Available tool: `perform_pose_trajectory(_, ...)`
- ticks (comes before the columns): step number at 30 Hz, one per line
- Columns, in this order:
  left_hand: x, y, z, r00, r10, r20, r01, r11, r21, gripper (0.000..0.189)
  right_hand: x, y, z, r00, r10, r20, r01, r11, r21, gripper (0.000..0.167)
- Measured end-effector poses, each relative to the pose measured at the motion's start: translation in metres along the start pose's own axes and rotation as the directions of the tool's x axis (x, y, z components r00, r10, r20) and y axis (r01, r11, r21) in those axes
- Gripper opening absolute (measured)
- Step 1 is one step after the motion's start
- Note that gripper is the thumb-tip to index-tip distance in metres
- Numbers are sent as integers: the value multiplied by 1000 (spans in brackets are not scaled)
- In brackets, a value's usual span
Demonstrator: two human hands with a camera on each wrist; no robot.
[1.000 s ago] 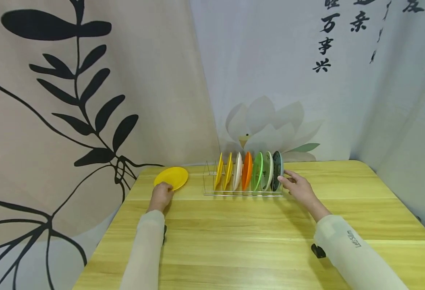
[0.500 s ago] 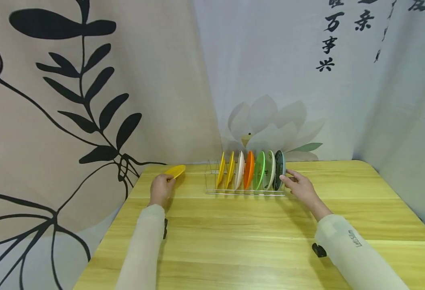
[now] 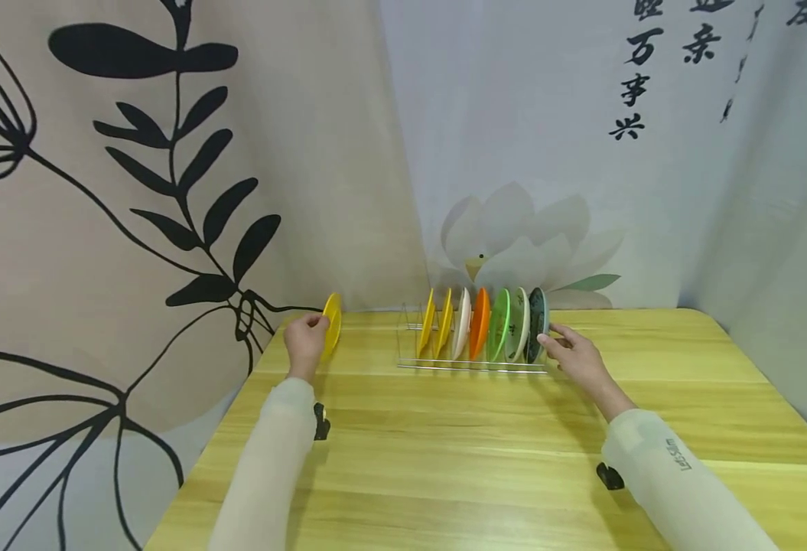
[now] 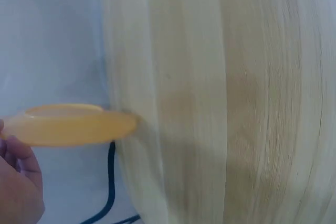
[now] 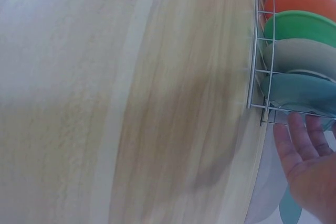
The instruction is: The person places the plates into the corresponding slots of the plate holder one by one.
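My left hand (image 3: 304,344) pinches the edge of a yellow plate (image 3: 333,325), which stands nearly upright at the table's far left. In the left wrist view the yellow plate (image 4: 73,127) appears edge-on, with thumb and fingers at its rim. A wire dish rack (image 3: 472,367) holds a row of upright plates. My right hand (image 3: 577,358) is at the rack's right end, beside a dark patterned plate (image 3: 535,325). In the right wrist view the right hand's fingers (image 5: 299,135) extend, lightly bent, against the end of the rack (image 5: 257,72).
From left to right the rack bears two yellow plates (image 3: 427,325), a white one (image 3: 461,325), an orange one (image 3: 479,325), a green one (image 3: 498,325) and a pale patterned one (image 3: 517,325). A printed curtain (image 3: 320,153) hangs behind the wooden table (image 3: 444,459).
The yellow plate lay flat on the table; my left hand has lifted and tilted it to nearly upright. My right hand stays at the rack's end. The head view has shifted slightly left.
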State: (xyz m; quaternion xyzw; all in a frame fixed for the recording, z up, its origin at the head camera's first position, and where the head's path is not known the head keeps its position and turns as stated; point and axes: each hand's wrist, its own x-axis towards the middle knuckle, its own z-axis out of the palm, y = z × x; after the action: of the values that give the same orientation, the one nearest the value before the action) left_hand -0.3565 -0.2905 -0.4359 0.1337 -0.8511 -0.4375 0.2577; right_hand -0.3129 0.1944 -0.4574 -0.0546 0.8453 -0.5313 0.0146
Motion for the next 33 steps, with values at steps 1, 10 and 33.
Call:
perform_pose_trajectory(1, -1, 1, -1, 1000, -22, -18, 22, 999, -30, 24, 0, 0, 0, 1000, 0, 1, 0, 1000, -6, 77)
perform_pose_trajectory(10, -11, 26, -9, 985, -173, -21, 163, 956, -242, 27, 2, 2, -1, 1000, -4, 3, 4, 1000, -6, 80)
perform_pose_trajectory(33, -33, 123, 41, 995, 14, 95, 24, 921, -388, 23, -1, 0, -1, 1000, -14, -2, 14, 1000, -20, 72)
